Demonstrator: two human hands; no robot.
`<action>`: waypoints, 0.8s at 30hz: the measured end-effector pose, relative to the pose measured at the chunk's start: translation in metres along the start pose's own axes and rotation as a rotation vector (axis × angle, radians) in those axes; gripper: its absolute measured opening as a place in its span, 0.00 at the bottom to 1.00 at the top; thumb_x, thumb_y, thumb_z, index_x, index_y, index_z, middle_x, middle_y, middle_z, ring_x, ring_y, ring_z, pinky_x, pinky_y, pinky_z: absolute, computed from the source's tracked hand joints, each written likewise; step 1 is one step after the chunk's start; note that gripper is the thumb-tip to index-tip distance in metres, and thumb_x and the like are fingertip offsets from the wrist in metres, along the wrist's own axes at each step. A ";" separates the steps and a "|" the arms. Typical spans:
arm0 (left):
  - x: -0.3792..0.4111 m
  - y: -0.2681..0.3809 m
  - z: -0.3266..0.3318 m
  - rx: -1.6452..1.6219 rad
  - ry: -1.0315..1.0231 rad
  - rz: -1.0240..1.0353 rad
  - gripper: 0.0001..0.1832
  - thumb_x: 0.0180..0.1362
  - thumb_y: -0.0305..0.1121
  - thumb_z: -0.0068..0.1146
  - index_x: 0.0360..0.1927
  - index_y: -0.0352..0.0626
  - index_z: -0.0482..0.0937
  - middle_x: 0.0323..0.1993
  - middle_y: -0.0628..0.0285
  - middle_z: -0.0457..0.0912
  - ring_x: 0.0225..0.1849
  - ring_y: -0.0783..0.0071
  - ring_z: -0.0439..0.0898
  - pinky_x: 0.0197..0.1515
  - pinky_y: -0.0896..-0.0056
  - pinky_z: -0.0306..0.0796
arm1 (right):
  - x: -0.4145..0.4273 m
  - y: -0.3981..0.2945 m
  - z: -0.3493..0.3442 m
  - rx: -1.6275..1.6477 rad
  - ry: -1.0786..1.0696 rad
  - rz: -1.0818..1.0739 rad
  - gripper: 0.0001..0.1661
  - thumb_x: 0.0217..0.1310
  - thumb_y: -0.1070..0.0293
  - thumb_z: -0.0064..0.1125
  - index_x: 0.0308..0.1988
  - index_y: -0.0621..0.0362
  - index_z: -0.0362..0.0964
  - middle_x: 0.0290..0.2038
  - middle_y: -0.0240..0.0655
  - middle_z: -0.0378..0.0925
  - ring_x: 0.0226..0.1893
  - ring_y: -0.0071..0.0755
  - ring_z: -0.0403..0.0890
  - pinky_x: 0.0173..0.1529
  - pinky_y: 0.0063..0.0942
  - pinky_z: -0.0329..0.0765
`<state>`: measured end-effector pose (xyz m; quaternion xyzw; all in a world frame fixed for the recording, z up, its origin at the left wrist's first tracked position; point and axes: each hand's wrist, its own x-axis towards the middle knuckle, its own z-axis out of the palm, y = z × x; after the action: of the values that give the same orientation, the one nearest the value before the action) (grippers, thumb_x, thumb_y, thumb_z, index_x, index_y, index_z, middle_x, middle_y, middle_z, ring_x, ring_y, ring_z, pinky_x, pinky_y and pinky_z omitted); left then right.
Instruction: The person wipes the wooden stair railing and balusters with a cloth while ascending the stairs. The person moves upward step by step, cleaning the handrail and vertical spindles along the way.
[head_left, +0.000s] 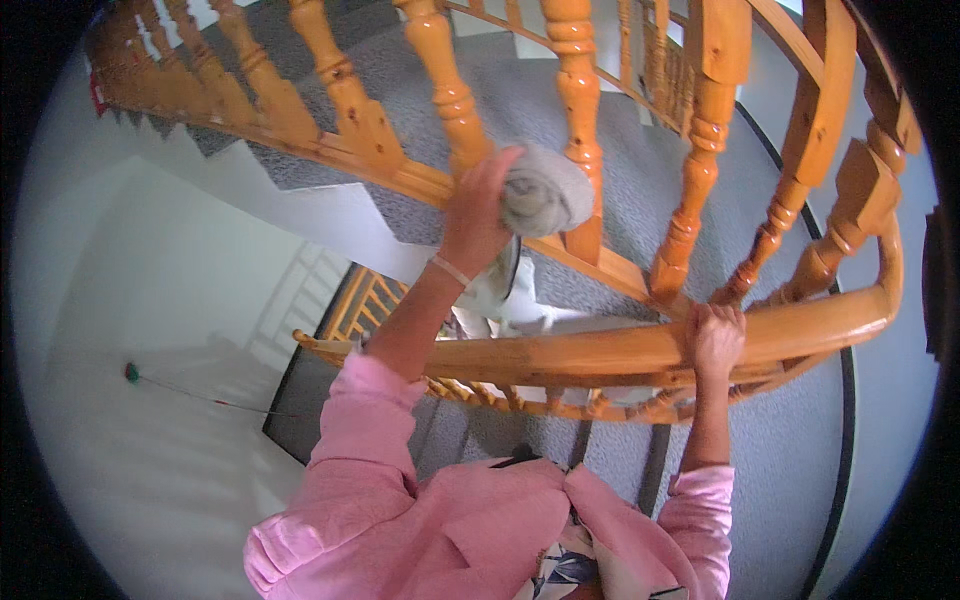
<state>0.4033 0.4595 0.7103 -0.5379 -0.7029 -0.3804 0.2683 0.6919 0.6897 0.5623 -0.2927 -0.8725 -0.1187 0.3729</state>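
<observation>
My left hand (478, 217), a pale band at its wrist, reaches forward past the handrail and grips a bunched grey cloth (551, 191). The cloth is in front of the bottom rail of the far balustrade, between two turned wooden balusters (577, 124). Whether it touches either baluster I cannot tell. My right hand (716, 337) is closed over the top of the varnished wooden handrail (585, 352), its fingers hidden on the far side. Part of a dark-rimmed object (510, 266) shows under the left hand, too covered to name.
Grey speckled stair treads (495, 82) climb behind the balusters, with more steps (611, 454) below me. The handrail curves up at right beside a thick newel post (862, 187). A pale wall (150, 262) at left bears a small green object (132, 372) with a thin line.
</observation>
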 end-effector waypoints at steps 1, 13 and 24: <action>0.005 -0.009 0.019 0.138 -0.067 0.082 0.30 0.51 0.26 0.64 0.59 0.43 0.69 0.51 0.48 0.79 0.53 0.48 0.79 0.54 0.56 0.74 | 0.000 -0.002 0.005 -0.003 0.008 0.010 0.10 0.54 0.64 0.60 0.22 0.53 0.77 0.23 0.38 0.78 0.30 0.42 0.80 0.46 0.39 0.74; -0.008 -0.058 0.068 -0.465 -0.812 -0.379 0.38 0.47 0.28 0.68 0.63 0.43 0.65 0.57 0.55 0.76 0.57 0.65 0.75 0.61 0.62 0.68 | 0.005 -0.009 -0.002 -0.066 0.026 -0.012 0.14 0.56 0.65 0.59 0.18 0.54 0.74 0.22 0.36 0.78 0.28 0.41 0.79 0.40 0.39 0.73; 0.025 -0.036 -0.021 -0.769 0.015 -0.423 0.22 0.64 0.36 0.55 0.60 0.41 0.74 0.59 0.57 0.75 0.60 0.63 0.74 0.60 0.60 0.71 | 0.005 -0.010 0.002 -0.019 0.001 0.017 0.09 0.53 0.65 0.59 0.21 0.52 0.75 0.22 0.35 0.79 0.28 0.39 0.79 0.44 0.38 0.72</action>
<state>0.3614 0.4516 0.7327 -0.4403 -0.6027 -0.6648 -0.0302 0.6819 0.6847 0.5649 -0.3036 -0.8686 -0.1239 0.3715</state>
